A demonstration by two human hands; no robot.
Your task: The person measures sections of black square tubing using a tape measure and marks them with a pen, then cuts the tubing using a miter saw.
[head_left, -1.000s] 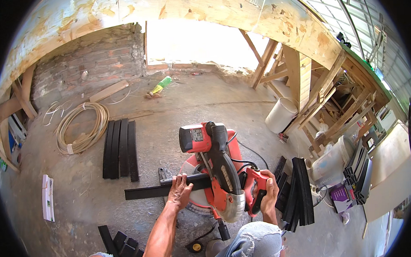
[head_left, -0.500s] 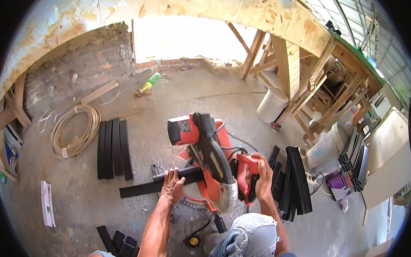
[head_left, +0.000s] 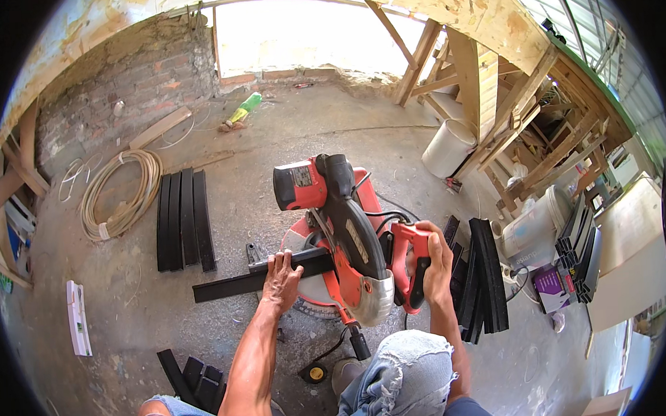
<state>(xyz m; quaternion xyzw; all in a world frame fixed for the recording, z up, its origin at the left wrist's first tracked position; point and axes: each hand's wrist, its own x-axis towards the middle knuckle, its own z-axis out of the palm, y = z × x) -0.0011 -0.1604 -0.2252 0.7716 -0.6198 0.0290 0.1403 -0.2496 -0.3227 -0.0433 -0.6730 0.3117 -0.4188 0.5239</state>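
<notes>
A red and black miter saw [head_left: 352, 244] stands on the floor in front of me. My right hand [head_left: 436, 267] is wrapped round its red handle [head_left: 410, 257]. A black profile strip [head_left: 229, 287] lies across the saw's base and sticks out to the left. My left hand [head_left: 282, 281] presses that strip down beside the saw head, fingers closed over its far edge. The saw head hides the strip's right end and the blade's contact with it. A yellow and black tape measure [head_left: 314, 373] lies on the floor before my knee.
Several black strips [head_left: 183, 220] lie side by side at left, near a coiled hose [head_left: 123, 193]. More cut pieces [head_left: 196, 381] lie by my left knee, and a stack of strips [head_left: 484, 280] at right. A white bucket [head_left: 537, 226] and purple box [head_left: 551, 288] stand farther right.
The view has tilted slightly, so the saw and floor items sit a little higher in the picture. Both hands keep their holds on the strip and the saw handle.
</notes>
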